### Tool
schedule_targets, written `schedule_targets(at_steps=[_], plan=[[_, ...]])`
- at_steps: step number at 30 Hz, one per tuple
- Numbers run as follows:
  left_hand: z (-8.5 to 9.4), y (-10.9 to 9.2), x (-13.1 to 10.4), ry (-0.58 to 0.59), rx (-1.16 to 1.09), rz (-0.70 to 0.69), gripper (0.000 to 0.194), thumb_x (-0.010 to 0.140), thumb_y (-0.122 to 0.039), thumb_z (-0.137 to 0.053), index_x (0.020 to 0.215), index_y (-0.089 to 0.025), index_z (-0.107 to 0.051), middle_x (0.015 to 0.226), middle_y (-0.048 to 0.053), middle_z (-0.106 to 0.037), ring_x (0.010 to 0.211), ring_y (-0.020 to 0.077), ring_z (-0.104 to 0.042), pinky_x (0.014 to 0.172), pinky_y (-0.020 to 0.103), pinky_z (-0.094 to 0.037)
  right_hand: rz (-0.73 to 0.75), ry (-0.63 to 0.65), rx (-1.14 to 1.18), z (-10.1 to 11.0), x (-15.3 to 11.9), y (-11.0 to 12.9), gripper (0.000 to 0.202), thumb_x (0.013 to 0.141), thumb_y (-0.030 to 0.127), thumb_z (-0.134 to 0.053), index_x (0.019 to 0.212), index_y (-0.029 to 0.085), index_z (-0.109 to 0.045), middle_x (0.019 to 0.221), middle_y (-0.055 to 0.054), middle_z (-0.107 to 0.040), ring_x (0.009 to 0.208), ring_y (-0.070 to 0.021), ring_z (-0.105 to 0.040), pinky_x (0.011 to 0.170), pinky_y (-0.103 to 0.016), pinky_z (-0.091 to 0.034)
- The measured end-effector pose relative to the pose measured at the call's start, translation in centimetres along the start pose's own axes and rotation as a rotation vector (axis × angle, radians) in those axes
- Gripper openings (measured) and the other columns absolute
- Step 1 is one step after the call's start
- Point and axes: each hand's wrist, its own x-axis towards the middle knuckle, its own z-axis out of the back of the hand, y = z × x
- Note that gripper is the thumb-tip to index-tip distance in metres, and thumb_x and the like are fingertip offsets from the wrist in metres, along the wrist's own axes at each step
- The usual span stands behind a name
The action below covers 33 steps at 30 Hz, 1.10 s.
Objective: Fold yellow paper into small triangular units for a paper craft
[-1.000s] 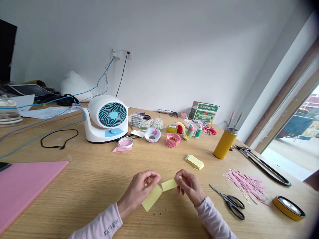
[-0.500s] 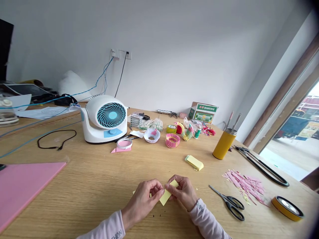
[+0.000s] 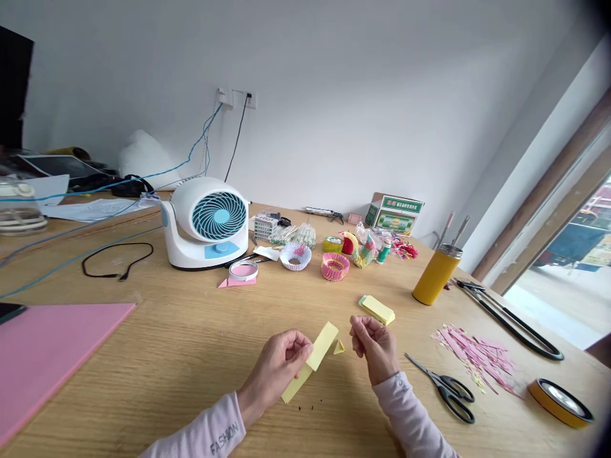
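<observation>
My left hand (image 3: pixel 281 361) pinches a yellow paper strip (image 3: pixel 323 345) between thumb and fingers. The strip slants over the table, and a lower yellow length shows beneath the hand; whether it is one folded strip or two pieces I cannot tell. A small folded yellow triangle of paper (image 3: pixel 338 347) appears just right of the strip, apart from both hands. My right hand (image 3: pixel 375 345) is raised to the right, fingertips pressed together; anything between them is hidden. Behind it lies a stack of yellow paper strips (image 3: pixel 378 310). Black-handled scissors (image 3: pixel 446 388) rest open to its right.
Pink paper scraps (image 3: pixel 477 356), a roll of yellow tape (image 3: pixel 561 402) and a yellow tumbler (image 3: pixel 436 275) stand or lie at right. Farther back are a pink paper ring (image 3: pixel 335 267), a white paper ring (image 3: pixel 295 256) and a fan (image 3: pixel 207 222). A pink board (image 3: pixel 62 356) lies left.
My right hand has drawn away to the right from the yellow strip, which stays in my left hand. The small folded yellow triangle now shows between them. The view has shifted slightly.
</observation>
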Motion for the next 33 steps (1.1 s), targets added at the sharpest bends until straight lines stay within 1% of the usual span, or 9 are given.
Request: schedule_targets(at_steps=[1,5,7,10,13,17,26,30,33], plan=[[-0.1,0.2,0.1,-0.028,-0.038,0.009,0.029,0.076,-0.043,-0.057,0.075,-0.013,-0.055,0.059,-0.003,-0.049,0.050,0.0074,-0.043,0.044,0.017,-0.033,-0.029,0.038,-0.004,-0.1,-0.2,0.1,0.038,0.066,0.050,-0.070,0.068,0.013,-0.060,0.055,0.001,-0.058,0.037,-0.0059,-0.045,0.030,-0.017,-0.030],[-0.7,0.5,0.4,-0.085,-0.174,0.041,0.032,0.074,-0.046,-0.057,0.078,-0.015,-0.052,0.055,-0.004,-0.050,0.046,0.0076,-0.044,0.040,0.017,-0.033,-0.157,0.300,-0.090,-1.3,-1.5,0.1,0.039,0.065,0.049,-0.071,0.079,0.013,-0.062,0.066,-0.004,-0.064,0.053,-0.0126,-0.058,0.037,-0.018,-0.041],[-0.9,0.6,0.4,-0.091,-0.190,0.056,0.032,0.073,-0.046,-0.058,0.077,-0.015,-0.052,0.055,-0.003,-0.052,0.045,0.0079,-0.046,0.039,0.017,-0.034,-0.166,0.343,-0.109,-1.8,-1.9,-0.1,0.038,0.064,0.048,-0.072,0.076,0.013,-0.062,0.061,-0.003,-0.063,0.053,-0.0125,-0.058,0.038,-0.018,-0.042],[-1.0,0.6,0.4,-0.069,-0.141,0.052,0.032,0.072,-0.044,-0.060,0.078,-0.014,-0.053,0.057,-0.003,-0.052,0.045,0.0083,-0.048,0.038,0.017,-0.034,-0.161,0.347,-0.125,-1.9,-1.9,-0.6,0.037,0.064,0.048,-0.072,0.071,0.013,-0.061,0.057,-0.002,-0.063,0.049,-0.0104,-0.055,0.039,-0.017,-0.042],[-0.9,0.7,0.6,-0.048,-0.062,0.000,0.030,0.074,-0.044,-0.058,0.079,-0.014,-0.055,0.058,-0.002,-0.052,0.045,0.0079,-0.049,0.038,0.016,-0.034,-0.152,0.356,-0.129,-1.6,-1.8,-0.9,0.036,0.065,0.046,-0.072,0.070,0.013,-0.060,0.057,-0.002,-0.062,0.049,-0.0096,-0.053,0.039,-0.017,-0.042],[-0.9,0.5,0.7,-0.047,-0.026,-0.008,0.029,0.074,-0.042,-0.057,0.074,-0.013,-0.056,0.053,-0.003,-0.051,0.042,0.0076,-0.048,0.037,0.016,-0.034,-0.164,0.353,-0.060,-1.6,-1.9,-0.9,0.035,0.064,0.044,-0.074,0.076,0.014,-0.059,0.058,0.000,-0.061,0.046,-0.0086,-0.051,0.038,-0.017,-0.041],[-1.0,-0.3,0.4,0.024,-0.198,0.060,0.026,0.074,-0.039,-0.058,0.071,-0.013,-0.054,0.046,-0.004,-0.050,0.038,0.0071,-0.045,0.036,0.017,-0.034,-0.174,0.347,0.091,-2.1,-2.1,-0.8,0.029,0.065,0.039,-0.074,0.078,0.015,-0.064,0.058,0.002,-0.056,0.041,-0.0055,-0.044,0.036,-0.016,-0.040],[-1.1,0.0,0.5,0.040,-0.299,0.089,0.024,0.075,-0.036,-0.059,0.071,-0.012,-0.054,0.050,-0.003,-0.052,0.039,0.0075,-0.048,0.037,0.017,-0.036,-0.161,0.361,0.103,-1.9,-2.2,-0.9,0.025,0.067,0.039,-0.072,0.073,0.015,-0.066,0.062,-0.001,-0.058,0.048,-0.0087,-0.048,0.040,-0.019,-0.043],[-1.0,0.1,0.5,0.036,-0.342,0.112,0.023,0.075,-0.034,-0.060,0.072,-0.012,-0.055,0.054,-0.002,-0.054,0.042,0.0081,-0.052,0.039,0.017,-0.038,-0.134,0.378,0.105,-1.7,-2.2,-1.0,0.020,0.069,0.036,-0.070,0.070,0.016,-0.066,0.061,0.000,-0.057,0.049,-0.0096,-0.049,0.041,-0.020,-0.045]])
